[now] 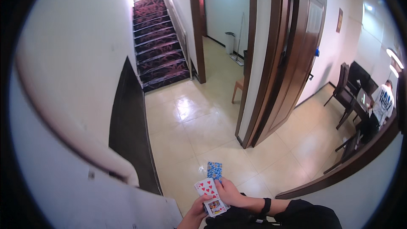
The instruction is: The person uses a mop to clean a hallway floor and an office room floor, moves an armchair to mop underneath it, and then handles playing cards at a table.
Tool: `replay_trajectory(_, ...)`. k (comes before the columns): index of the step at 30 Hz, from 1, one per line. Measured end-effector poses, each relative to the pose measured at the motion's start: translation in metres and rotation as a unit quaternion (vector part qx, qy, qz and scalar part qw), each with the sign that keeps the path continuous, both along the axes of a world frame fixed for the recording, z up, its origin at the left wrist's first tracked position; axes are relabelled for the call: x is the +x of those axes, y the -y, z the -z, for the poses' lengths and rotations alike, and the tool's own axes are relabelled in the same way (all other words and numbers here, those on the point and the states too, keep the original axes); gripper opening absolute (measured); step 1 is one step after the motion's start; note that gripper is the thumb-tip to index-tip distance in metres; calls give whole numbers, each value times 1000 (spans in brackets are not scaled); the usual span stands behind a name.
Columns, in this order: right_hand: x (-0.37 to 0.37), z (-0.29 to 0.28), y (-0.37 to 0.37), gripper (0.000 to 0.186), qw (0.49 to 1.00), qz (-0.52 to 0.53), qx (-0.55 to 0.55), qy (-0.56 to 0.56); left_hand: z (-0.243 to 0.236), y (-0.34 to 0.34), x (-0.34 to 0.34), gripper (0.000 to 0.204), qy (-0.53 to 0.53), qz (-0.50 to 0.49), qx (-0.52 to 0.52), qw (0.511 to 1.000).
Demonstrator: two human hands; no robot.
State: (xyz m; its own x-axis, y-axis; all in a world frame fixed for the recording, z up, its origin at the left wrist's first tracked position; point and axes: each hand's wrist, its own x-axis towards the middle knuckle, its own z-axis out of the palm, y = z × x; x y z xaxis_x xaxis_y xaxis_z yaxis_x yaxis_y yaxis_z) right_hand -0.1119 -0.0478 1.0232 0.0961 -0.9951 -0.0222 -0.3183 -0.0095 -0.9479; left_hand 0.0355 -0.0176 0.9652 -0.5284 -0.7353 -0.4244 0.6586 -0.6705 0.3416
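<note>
Low in the view, my left hand (pixel 198 207) grips several face-up playing cards, its thumb lying across them. A red heart card (pixel 206 185) lies uppermost, and a face card (pixel 215 208) shows below it. My right hand (pixel 231 192) is closed beside them, thumb and fingers on a blue-patterned playing card (pixel 215 169) that sticks up beyond the heart card. Whether that blue card is single or part of a packet, I cannot tell. A dark band circles my right wrist, under a black sleeve.
Carpeted stairs (pixel 161 42) with a handrail rise ahead. A brown door (pixel 292 59) stands ajar to the right. Past it, a person in a white top (pixel 383 101) is by a dark table and chairs (pixel 341 89). A bin (pixel 229 42) and mop stand in the far corridor.
</note>
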Motion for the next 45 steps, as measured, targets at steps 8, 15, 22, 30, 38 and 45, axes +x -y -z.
replay_trajectory(8,-9,40,250,29,909,94,141,382,8,273,-16,41,77,93,-12,993)
replay_trajectory(15,2,24,458,31,984,-15,92,150,-5,460,-1,41,80,-12,-6,997)
replay_trajectory(22,-14,66,664,31,990,0,45,136,-11,651,-41,44,230,-43,-131,963)
replay_trajectory(30,-148,77,852,30,966,132,80,209,14,915,-148,39,112,228,4,967)
replay_trajectory(38,-286,211,993,28,929,268,87,241,113,1099,-301,37,101,370,79,920)
replay_trajectory(45,-360,209,1129,30,914,293,112,258,107,1231,-381,39,131,365,98,916)
